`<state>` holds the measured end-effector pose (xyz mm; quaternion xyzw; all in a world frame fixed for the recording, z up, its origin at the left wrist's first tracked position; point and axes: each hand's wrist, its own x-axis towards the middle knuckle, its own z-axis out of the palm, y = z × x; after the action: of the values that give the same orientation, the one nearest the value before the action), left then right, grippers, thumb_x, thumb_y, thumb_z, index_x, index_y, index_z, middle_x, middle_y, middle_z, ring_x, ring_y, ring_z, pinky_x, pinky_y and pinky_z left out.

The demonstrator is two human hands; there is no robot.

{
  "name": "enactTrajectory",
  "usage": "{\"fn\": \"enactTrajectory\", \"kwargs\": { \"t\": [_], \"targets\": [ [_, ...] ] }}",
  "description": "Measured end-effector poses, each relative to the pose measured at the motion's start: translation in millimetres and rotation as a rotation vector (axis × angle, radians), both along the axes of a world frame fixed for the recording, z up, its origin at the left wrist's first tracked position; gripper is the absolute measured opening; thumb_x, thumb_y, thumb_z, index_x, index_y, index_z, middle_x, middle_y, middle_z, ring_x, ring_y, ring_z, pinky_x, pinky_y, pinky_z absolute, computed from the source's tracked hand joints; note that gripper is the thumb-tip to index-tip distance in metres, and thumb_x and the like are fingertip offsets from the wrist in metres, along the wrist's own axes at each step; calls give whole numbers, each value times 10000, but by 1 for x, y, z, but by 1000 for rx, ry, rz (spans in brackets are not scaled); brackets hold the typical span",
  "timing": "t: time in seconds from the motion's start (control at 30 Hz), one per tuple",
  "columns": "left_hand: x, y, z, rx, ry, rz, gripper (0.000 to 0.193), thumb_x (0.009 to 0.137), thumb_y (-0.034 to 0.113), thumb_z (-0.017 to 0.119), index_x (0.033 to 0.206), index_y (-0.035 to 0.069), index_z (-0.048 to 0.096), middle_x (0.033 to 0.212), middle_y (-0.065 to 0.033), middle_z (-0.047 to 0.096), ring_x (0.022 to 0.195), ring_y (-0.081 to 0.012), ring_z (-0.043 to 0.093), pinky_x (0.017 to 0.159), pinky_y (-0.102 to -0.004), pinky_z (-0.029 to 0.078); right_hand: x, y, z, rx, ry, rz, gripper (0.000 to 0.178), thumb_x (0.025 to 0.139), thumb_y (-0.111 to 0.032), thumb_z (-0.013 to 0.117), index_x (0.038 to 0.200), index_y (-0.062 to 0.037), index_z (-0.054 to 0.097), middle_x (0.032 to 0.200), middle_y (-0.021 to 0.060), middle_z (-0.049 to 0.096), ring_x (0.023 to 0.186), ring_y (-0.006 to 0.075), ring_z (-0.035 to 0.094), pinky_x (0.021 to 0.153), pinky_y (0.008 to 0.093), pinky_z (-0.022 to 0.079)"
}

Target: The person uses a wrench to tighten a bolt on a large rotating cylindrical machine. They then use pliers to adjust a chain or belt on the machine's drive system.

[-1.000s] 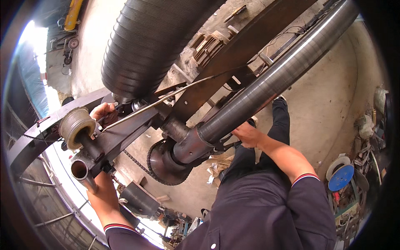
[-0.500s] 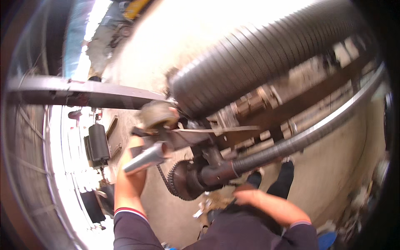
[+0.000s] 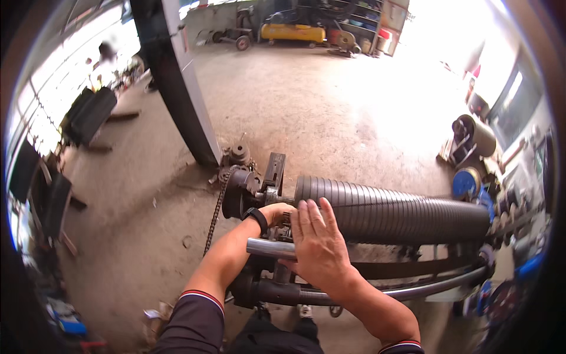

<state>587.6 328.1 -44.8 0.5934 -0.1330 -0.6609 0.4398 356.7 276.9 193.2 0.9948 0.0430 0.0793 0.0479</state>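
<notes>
My left hand (image 3: 275, 213), with a black band (image 3: 256, 219) on its wrist, reaches in at the left end of a long dark grooved roller (image 3: 401, 211). Its fingers are hidden among the machine parts and behind my other hand. In front of it my right hand (image 3: 319, 245) is open, back up, fingers stretched out toward the roller. A smooth metal tube (image 3: 268, 247) runs beneath that hand; its thumb side seems to touch the tube. Left of the roller are a dark drive wheel (image 3: 234, 193) and a hanging chain (image 3: 217, 213).
A curved steel bar (image 3: 430, 287) runs along the machine's near side. Beyond the left end stands a steel post (image 3: 186, 100), with metal parts (image 3: 239, 153) at its foot. A yellow tank (image 3: 293, 32) is far back. Black rollers (image 3: 91, 115) lie left, a blue spool (image 3: 466, 182) right.
The head view has swung and is sharper. My right hand has come up from low beside my body to the tube. My left hand still reaches in at the roller's left end.
</notes>
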Motion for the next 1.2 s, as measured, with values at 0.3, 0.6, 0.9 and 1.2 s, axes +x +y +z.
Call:
{"fn": "enactTrajectory", "kwargs": {
  "t": [0.3,0.6,0.9,1.2],
  "targets": [
    [-70,80,77,-189,-799,672,405,990,337,586,817,-20,667,699,-185,638,689,-306,680,640,-425,504,18,-5,-2,-29,70,-65,868,659,-487,827,1256,116,644,1327,276,644,1336,392,564,1243,597,245],
    [-187,132,89,-622,673,547,388,1110,351,522,1262,13,637,983,-38,702,889,-118,666,759,-268,532,17,2,4,-138,201,-36,893,722,-568,705,1303,107,647,1386,281,624,1361,436,560,1220,644,269],
    [-199,103,74,-609,1166,636,328,1066,273,624,1247,3,659,986,-9,696,796,-86,621,730,-259,513,32,10,13,-192,155,6,620,891,-471,617,1254,25,703,1298,230,685,1187,380,684,1086,535,477],
    [-208,101,81,-579,1096,779,231,1006,198,711,1101,-13,725,899,-25,707,744,-82,598,658,-243,471,30,8,8,-141,217,-53,686,962,-495,476,1280,75,688,1351,278,655,1307,453,603,1185,575,367]
  ]
}}
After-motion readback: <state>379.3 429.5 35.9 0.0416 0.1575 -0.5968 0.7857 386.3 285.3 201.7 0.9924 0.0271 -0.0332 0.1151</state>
